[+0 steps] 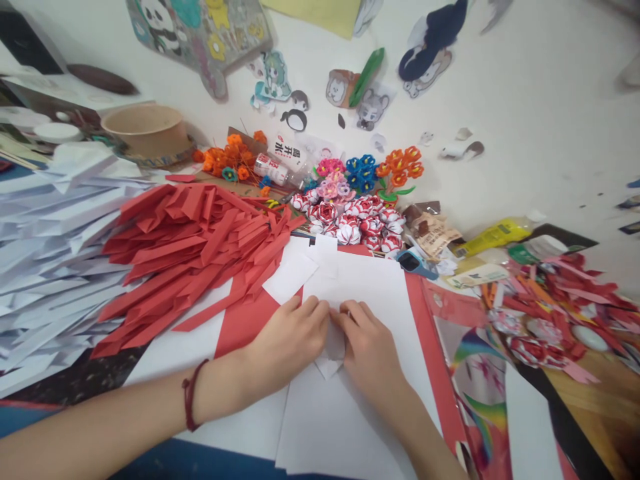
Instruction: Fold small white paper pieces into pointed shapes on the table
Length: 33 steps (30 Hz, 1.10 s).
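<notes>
Both hands meet over white sheets (350,427) at the middle of the table. My left hand (295,333), with a dark red bracelet at the wrist, has its fingers closed on a small white paper piece (334,347). Against its right side my right hand (367,340) pinches the same piece, thumb and fingers together. The piece's pointed lower end shows between the hands; its upper part is hidden by the fingers. Just beyond the hands, small white paper pieces (291,275) lie on the sheets. Red paper (245,320) shows beneath the white sheets.
Piles of folded red strips (195,247) and white strips (55,260) cover the left side. Red-and-white paper flowers (370,223) stand behind. A blue device (417,263), a yellow bottle (495,235) and paper scraps (580,300) are at the right. A tan bowl (145,130) sits back left.
</notes>
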Tool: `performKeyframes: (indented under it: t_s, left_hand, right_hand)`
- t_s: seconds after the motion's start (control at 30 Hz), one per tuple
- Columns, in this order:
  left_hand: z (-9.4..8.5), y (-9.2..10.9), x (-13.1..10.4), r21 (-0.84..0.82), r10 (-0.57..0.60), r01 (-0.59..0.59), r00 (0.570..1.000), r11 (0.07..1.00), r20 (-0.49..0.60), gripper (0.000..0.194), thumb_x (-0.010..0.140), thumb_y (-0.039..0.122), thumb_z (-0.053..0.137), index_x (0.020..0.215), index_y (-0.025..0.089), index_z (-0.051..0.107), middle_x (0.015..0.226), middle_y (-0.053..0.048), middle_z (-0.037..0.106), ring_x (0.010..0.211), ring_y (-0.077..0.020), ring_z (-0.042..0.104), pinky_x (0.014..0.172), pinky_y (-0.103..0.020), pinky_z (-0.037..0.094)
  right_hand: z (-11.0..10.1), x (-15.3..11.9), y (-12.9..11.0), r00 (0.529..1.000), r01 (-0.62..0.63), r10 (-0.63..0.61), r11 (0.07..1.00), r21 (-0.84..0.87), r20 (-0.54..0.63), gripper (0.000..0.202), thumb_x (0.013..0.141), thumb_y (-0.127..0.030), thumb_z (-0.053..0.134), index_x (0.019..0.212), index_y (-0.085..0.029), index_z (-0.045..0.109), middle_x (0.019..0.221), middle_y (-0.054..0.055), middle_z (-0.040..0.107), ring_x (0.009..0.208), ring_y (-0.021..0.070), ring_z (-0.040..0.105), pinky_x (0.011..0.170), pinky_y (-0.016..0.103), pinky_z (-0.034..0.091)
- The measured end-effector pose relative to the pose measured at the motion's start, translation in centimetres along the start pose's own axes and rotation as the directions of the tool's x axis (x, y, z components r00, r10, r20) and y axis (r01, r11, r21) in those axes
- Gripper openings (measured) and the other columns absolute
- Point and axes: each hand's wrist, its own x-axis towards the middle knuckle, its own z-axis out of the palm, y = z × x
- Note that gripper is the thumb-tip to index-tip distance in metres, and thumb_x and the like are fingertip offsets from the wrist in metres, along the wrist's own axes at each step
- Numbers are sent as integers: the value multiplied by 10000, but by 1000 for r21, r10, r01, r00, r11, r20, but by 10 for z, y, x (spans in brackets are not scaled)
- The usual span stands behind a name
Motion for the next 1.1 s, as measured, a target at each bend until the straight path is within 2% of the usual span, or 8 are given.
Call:
performKeyframes:
  t_s: [0.23,0.37,0.6,0.8,1.1]
  left_hand:
    - [1,4,-2,25,-8,8,1000,1000,-23,185,832,74,456,949,97,597,900,-89,520,843,-226,485,691,-362,411]
    - [0,5,-2,46,-9,10,1000,999,-22,202,829,63,446,953,89,604,890,-88,529,805,-210,485,655,-339,408]
    - [-4,5,-4,38,1,-1,1000,999,-7,232,860,79,417,1000,84,602,940,-103,557,854,-212,501,725,-353,425]
    - [-6,5,-4,56,-18,18,1000,998,-8,244,867,76,397,1014,81,592,961,-113,558,862,-215,507,741,-366,428]
    - [-4,8,-4,82,-46,46,999,996,-4,227,846,68,407,983,89,587,915,-98,524,829,-218,501,681,-354,425]
  right_hand:
    - [-2,6,-2,999,-24,24,1000,1,31,270,800,1,424,938,-159,593,932,63,556,837,201,477,686,320,423]
    - [1,4,-3,999,-6,4,1000,-21,-51,284,819,-8,408,964,-143,612,921,74,567,826,204,485,676,326,428]
    - [1,0,-4,983,53,-63,997,-63,-170,335,863,-43,384,1078,-115,631,881,88,592,797,201,507,641,323,440]
    - [0,1,-7,982,55,-59,998,-32,-177,320,885,-67,383,1071,-117,639,869,88,604,793,196,512,661,329,460]
    - [2,-3,-10,989,37,-36,999,4,-143,348,865,-32,361,1085,-95,623,896,101,596,802,200,519,672,334,463]
